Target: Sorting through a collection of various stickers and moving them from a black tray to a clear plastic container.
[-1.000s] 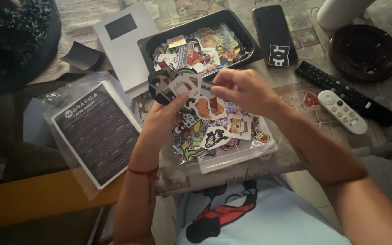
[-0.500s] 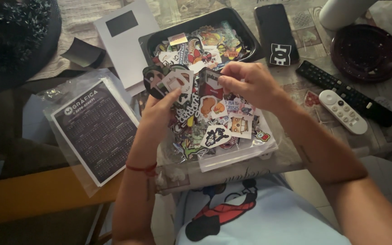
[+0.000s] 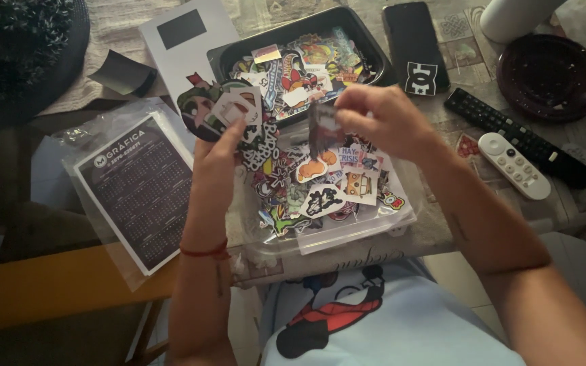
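Observation:
My left hand (image 3: 217, 150) holds a fanned stack of stickers (image 3: 228, 112) above the table's near edge. My right hand (image 3: 382, 116) pinches a single dark sticker (image 3: 321, 127) between thumb and fingers, just right of the stack. Below both hands lies a heap of colourful loose stickers (image 3: 327, 193) on a clear plastic bag. Behind them a black tray (image 3: 369, 49) holds more stickers.
A black calendar card in a clear sleeve (image 3: 137, 193) lies at the left. A white booklet (image 3: 179, 41), a black phone (image 3: 415, 44), a black remote (image 3: 517, 135), a white remote (image 3: 513, 165) and a dark round plate (image 3: 549, 76) sit around the tray.
My left hand has lifted its sticker stack up and leftward. My right hand has drawn one dark sticker away from the stack to the right.

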